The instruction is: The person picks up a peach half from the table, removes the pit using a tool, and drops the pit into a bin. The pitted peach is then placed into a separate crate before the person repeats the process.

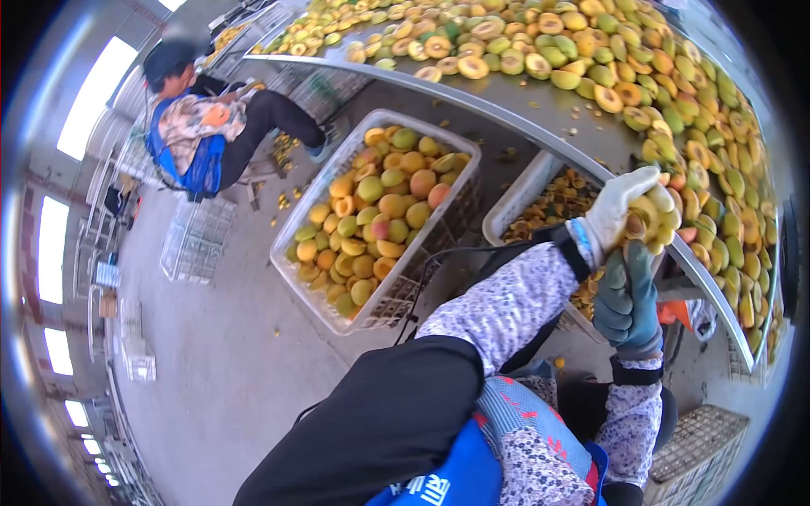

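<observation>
Cupping fruit halves (656, 221), left hand (618, 207) beside right hand (629, 299).

Wears white knit glove w/ blue-edged cuff on L hand (620, 207), teal glove on R hand (629, 299). Pale floral-print sleeves (515, 299) on both arms, black bands nr wrists. Blue apron (456, 481) w/ white lettering, black trousers (380, 422), thin black cable (439, 253).

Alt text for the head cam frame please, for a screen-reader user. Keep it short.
A person's left hand in a white glove holds halved yellow fruit at the edge of a metal table covered in fruit halves, with the teal-gloved right hand just beneath. A white crate of whole fruit stands on the floor nearby, and a seated co-worker is farther back.
</observation>
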### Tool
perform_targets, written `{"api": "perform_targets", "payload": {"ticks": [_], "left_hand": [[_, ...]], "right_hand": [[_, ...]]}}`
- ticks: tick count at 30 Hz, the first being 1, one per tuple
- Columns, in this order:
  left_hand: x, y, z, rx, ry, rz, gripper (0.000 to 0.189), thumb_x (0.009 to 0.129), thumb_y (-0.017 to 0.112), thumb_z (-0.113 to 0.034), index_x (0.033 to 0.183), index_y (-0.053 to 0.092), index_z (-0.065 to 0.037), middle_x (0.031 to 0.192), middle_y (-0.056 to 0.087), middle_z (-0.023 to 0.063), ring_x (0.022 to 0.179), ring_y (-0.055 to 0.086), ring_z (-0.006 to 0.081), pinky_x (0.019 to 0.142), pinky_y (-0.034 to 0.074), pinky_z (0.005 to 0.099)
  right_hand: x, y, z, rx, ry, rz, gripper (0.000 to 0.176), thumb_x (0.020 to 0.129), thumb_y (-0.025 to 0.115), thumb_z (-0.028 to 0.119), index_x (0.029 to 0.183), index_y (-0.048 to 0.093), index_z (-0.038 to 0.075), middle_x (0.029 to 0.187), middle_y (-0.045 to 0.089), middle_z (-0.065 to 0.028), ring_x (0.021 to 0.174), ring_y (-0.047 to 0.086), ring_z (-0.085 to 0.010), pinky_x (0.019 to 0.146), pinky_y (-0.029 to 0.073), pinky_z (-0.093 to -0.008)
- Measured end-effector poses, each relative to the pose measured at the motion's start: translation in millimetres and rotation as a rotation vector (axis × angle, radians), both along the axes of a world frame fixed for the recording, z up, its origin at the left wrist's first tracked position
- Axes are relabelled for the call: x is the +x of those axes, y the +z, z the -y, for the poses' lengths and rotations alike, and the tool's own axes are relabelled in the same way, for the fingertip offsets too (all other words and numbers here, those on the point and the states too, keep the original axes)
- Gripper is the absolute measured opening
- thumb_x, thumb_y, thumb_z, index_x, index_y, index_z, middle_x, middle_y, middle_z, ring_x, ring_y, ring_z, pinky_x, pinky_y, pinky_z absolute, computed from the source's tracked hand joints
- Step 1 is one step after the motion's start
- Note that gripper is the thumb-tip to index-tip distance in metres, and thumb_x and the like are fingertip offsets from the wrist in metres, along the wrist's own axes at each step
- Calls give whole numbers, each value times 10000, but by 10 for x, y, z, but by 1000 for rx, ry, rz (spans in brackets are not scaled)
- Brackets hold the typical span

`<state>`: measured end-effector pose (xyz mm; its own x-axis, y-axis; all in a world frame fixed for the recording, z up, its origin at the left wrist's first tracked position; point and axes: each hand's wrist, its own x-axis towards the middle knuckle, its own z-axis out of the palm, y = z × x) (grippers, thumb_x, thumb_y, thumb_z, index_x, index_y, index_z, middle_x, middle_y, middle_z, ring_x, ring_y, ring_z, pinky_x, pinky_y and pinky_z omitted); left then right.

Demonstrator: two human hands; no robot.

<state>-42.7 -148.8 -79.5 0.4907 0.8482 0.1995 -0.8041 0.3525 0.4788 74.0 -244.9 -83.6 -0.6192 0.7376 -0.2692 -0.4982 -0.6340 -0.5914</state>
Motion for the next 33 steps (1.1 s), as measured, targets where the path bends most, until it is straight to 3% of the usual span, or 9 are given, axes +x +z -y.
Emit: {"api": "perform_targets", "payload": {"ticks": [3,6,10,15,17,22,24,28,33], "left_hand": [[-65,14,-223,-358,138,9,475,1002,504,-515,933,598,-55,848,683,165,655,671,314,535,545,417],[-439,117,-218,-262,422,-182,448,1006,488,-494,958,629,-71,868,715,126,681,688,253,572,557,400],[-1287,70,39,-125,572,-471,344,994,586,-349,938,701,-30,858,744,116,669,700,185,572,563,316],[-2787,-705,890,495,1503,-1878,278,931,649,-220,1123,698,-26,1030,724,187,986,685,365,899,534,437],[-3340,-1230,1387,405,1222,-2369,504,951,597,-237,1411,512,-49,1391,553,229,1334,484,385,1128,378,455],[-3661,-1483,1484,191,978,-2561,457,917,586,-235,1335,562,-50,1378,558,204,1317,477,388,1127,367,467],[-3042,-848,1038,377,1380,-2237,356,881,643,-152,1216,643,-30,1275,629,189,1194,575,375,1052,434,459],[-1740,69,27,746,1250,-1417,318,932,675,-40,1236,636,44,1071,731,150,977,706,202,885,555,309],[-657,529,-1317,680,867,-1641,652,936,661,-432,1435,512,-41,1249,673,201,1192,629,293,1022,474,380]], "right_hand": [[11,-104,-62,56,-78,482,344,1076,477,437,930,585,144,550,411,29,382,379,-96,342,299,-258],[253,-963,-249,1188,-300,1280,260,1042,561,305,1044,631,54,588,517,-86,511,561,-265,472,434,-365],[160,-617,-169,992,-347,1482,282,1013,598,243,991,653,-33,774,635,-281,749,630,-461,589,445,-484],[165,-644,-158,885,-400,1679,332,971,647,358,873,652,41,715,654,-244,686,659,-447,565,500,-515],[46,-419,-101,898,-373,1703,328,957,651,370,896,674,49,774,677,-246,755,668,-462,639,517,-541],[-22,-321,-117,869,-378,1566,318,966,638,330,887,674,24,806,678,-271,783,666,-466,686,517,-538],[37,-333,-173,799,-415,1476,316,965,639,323,886,671,19,807,675,-276,781,662,-471,685,516,-540],[147,-442,-232,796,-552,1555,324,969,637,325,919,667,6,797,666,-286,779,654,-481,689,515,-545],[175,-265,-158,783,-617,1489,308,964,650,320,923,678,17,787,671,-274,763,659,-473,678,521,-538]]}}
